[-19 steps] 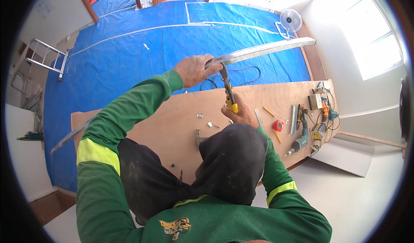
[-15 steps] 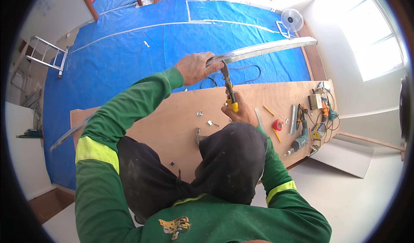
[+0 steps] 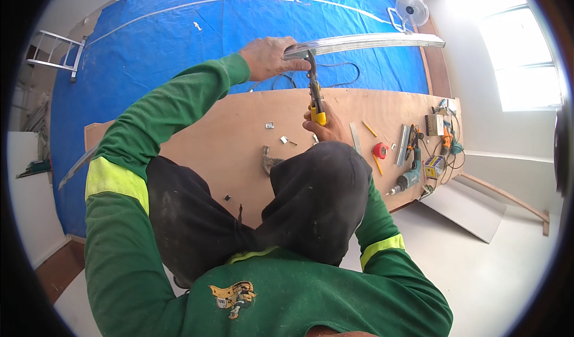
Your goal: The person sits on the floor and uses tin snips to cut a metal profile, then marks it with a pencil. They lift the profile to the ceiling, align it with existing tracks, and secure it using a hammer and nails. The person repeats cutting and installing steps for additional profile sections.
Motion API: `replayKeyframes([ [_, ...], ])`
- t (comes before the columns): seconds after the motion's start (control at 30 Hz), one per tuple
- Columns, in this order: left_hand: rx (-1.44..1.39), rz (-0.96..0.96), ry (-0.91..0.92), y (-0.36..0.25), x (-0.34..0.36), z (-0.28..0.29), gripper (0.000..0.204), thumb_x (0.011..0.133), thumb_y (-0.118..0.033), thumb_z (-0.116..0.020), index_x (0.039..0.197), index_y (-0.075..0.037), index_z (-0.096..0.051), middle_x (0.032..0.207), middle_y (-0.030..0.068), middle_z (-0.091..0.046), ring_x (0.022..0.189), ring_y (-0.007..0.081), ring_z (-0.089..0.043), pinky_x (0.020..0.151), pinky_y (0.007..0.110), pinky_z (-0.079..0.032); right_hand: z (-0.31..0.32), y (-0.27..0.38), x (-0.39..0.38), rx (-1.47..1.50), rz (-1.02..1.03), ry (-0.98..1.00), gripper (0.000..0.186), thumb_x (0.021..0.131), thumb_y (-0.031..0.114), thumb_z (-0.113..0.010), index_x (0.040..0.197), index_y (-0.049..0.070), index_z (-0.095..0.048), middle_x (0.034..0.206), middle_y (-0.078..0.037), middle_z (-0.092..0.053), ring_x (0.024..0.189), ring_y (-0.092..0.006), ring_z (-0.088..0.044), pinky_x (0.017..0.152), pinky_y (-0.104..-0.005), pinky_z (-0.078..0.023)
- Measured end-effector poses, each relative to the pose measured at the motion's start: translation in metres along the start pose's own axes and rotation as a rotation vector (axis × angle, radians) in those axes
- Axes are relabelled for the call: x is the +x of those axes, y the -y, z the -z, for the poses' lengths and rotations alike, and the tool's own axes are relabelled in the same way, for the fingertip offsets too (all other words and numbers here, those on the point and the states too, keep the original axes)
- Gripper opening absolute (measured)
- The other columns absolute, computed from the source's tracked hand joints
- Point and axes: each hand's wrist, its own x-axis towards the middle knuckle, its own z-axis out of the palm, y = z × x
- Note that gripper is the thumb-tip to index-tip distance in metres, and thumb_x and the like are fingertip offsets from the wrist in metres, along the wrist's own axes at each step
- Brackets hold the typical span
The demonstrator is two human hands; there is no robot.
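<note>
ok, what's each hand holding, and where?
Right hand: grey metal plier-like tool, by its yellow handles. Left hand: long silvery metal strip, beside the tool's tip.

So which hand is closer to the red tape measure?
Right. The right hand, holding the yellow-handled tool, is left of the red tape measure; the left hand, gripping the metal strip, is farther away, up and left.

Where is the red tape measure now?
In the head view, the tape measure lies right of the right hand, on the board, beside a yellow pencil.
</note>
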Motion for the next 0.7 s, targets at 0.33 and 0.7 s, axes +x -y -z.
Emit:
replayKeyframes([
  [0.33,0.029,0.054,0.036,-0.003,0.000,-0.004,0.090,0.097,-0.088,-0.049,0.126,-0.005,-0.071,0.103,0.0217,-0.076,0.098,0.0405,-0.075,0.087,0.051,-0.058,0.018,0.004,-0.012,-0.312,0.159,0.030,0.043,0.090,0.022,-0.078,0.125,0.005,-0.061,0.112,-0.013,-0.067,0.106,-0.0277,-0.068,0.090,-0.0414,-0.053],
  [0.7,0.011,0.037,0.026,-0.005,-0.001,-0.002,0.089,0.096,-0.088,-0.051,0.123,-0.006,-0.071,0.102,0.0211,-0.077,0.097,0.0397,-0.076,0.085,0.050,-0.059,0.008,0.029,-0.016,-0.242,0.037,0.006,0.035,0.092,0.024,-0.076,0.114,-0.002,-0.064,0.110,-0.018,-0.062,0.103,-0.0427,-0.066,0.091,-0.0511,-0.051],
])
